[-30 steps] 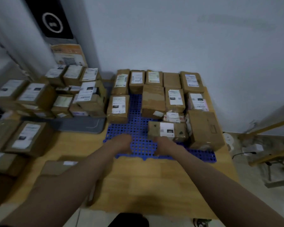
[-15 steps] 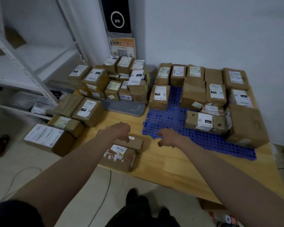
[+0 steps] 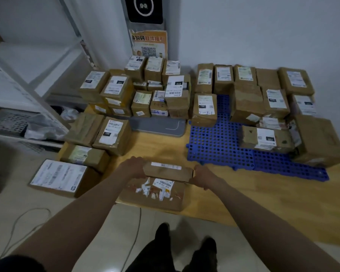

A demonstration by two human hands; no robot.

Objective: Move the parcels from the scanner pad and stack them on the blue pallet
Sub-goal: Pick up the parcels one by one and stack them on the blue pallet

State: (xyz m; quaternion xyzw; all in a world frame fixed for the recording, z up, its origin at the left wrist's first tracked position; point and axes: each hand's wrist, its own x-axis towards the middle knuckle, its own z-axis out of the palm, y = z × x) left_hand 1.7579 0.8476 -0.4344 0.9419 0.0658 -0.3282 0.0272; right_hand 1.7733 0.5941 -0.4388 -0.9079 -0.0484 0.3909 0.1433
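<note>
A small flat brown parcel point(image 3: 168, 170) lies on top of a larger taped parcel point(image 3: 155, 195) at the table's front edge. My left hand point(image 3: 133, 166) grips its left end and my right hand point(image 3: 203, 176) grips its right end. The blue pallet point(image 3: 214, 146) lies to the right on the table, with several parcels stacked along its back and right side. The grey scanner pad point(image 3: 161, 126) sits behind, with a pile of labelled parcels point(image 3: 145, 89) on its far part.
More parcels point(image 3: 98, 134) stand at the table's left end, and one large one point(image 3: 59, 177) sits lower at the left. A white metal shelf point(image 3: 28, 75) fills the left. A cable point(image 3: 28, 218) lies on the floor. My feet point(image 3: 185, 252) are below the table edge.
My view swung left from the pallet. Both hands drew back from the pallet to the table's front edge and took hold of the small flat parcel's two ends.
</note>
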